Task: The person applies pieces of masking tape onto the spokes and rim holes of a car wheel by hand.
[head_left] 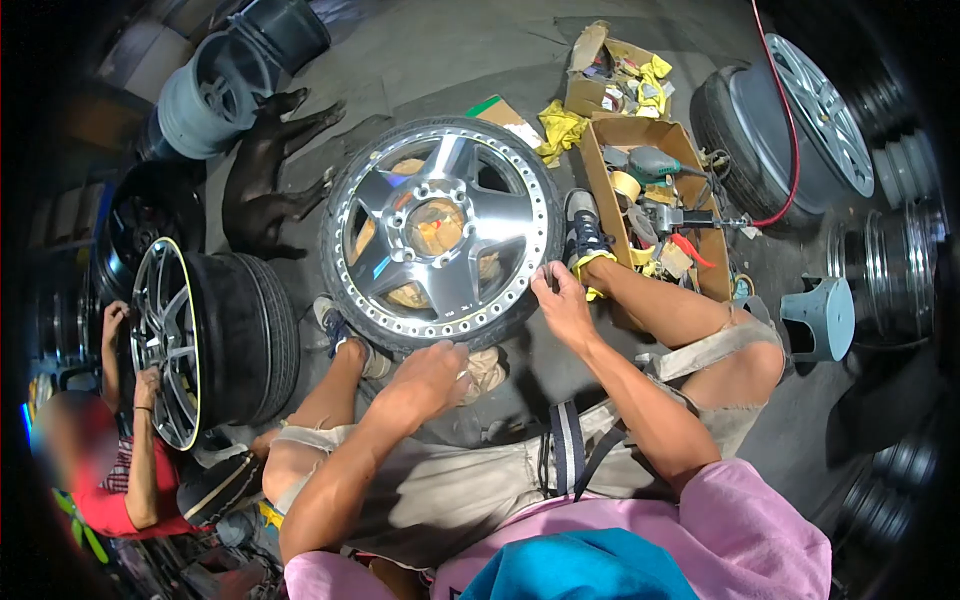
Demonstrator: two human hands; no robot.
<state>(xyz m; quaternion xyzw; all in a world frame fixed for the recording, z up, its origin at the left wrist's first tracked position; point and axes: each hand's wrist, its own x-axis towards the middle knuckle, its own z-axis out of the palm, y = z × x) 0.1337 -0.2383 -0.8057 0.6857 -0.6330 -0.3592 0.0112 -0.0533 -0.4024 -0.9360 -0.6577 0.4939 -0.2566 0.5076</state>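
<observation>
A polished silver wheel rim [455, 285] with five broad spokes lies face up on a black tire [338, 270] between my legs. My left hand [425, 382] is closed near the wheel's lower edge; whatever its fingers hold, if anything, is hidden. At the right edge of the wheel my right hand [562, 300] is pinched, its fingertips close to the rim's outer ring. Anything between them is too small to name. Through the rim's openings, brown and yellowish material shows underneath. A crumpled beige cloth [486, 376] lies below the wheel, beside my left hand.
A cardboard box [712, 262] of tools and tape stands to the right, with a red air hose [793, 150] reaching it. Yellow cloths [562, 130] lie behind. A dark dog [262, 180] lies at left. A person in red [125, 480] grips another wheel [165, 345]. A stool [825, 318] stands right.
</observation>
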